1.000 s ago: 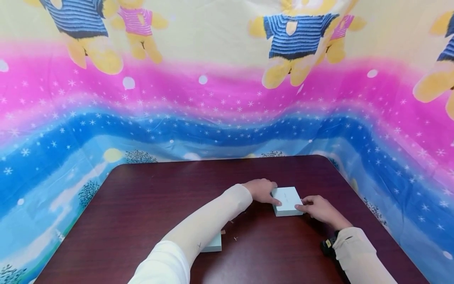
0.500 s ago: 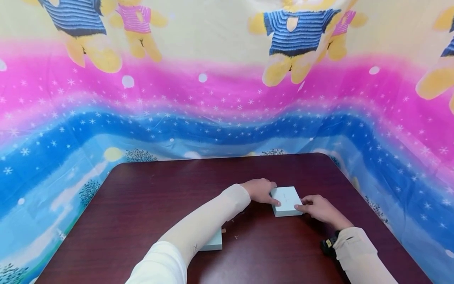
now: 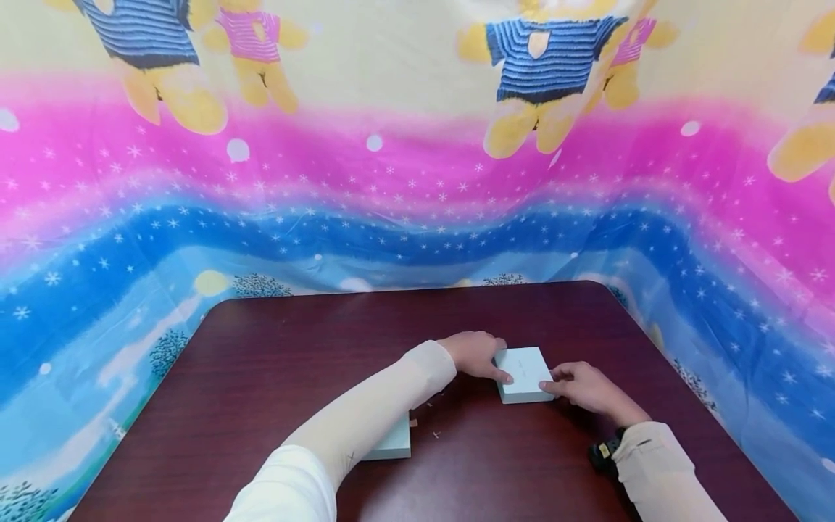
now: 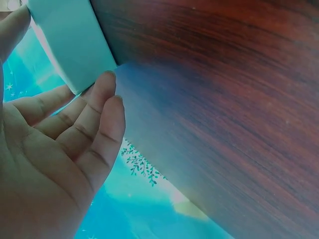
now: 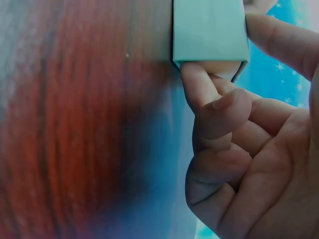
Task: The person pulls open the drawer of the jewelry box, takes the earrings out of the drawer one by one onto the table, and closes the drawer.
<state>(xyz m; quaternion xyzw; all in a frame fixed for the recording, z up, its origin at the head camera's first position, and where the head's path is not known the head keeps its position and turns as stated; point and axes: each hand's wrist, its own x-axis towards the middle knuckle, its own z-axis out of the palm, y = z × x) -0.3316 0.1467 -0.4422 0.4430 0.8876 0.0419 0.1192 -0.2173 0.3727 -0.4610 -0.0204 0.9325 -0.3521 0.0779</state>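
A flat, square, pale mint box (image 3: 525,373) with faint small print on its lid is held between both hands over the right half of the table. My left hand (image 3: 475,355) grips its left side, thumb on the top edge. In the left wrist view, fingers of the left hand (image 4: 55,144) reach the box's lower corner (image 4: 75,45). From the right, my right hand (image 3: 590,388) pinches the opposite side, thumb on top. The right wrist view shows a fingertip of the right hand (image 5: 279,134) tucked at the recessed end of the box (image 5: 212,30).
A second pale box (image 3: 394,441) lies nearer on the dark red wooden table (image 3: 313,355), partly hidden under the left forearm. Small scraps (image 3: 436,435) lie beside it. A patterned cloth (image 3: 404,181) hangs behind and around the table. A black device (image 3: 605,451) sits on the right wrist.
Both hands and the box have shifted slightly to the left and nearer to me. The grip on the box looks the same.
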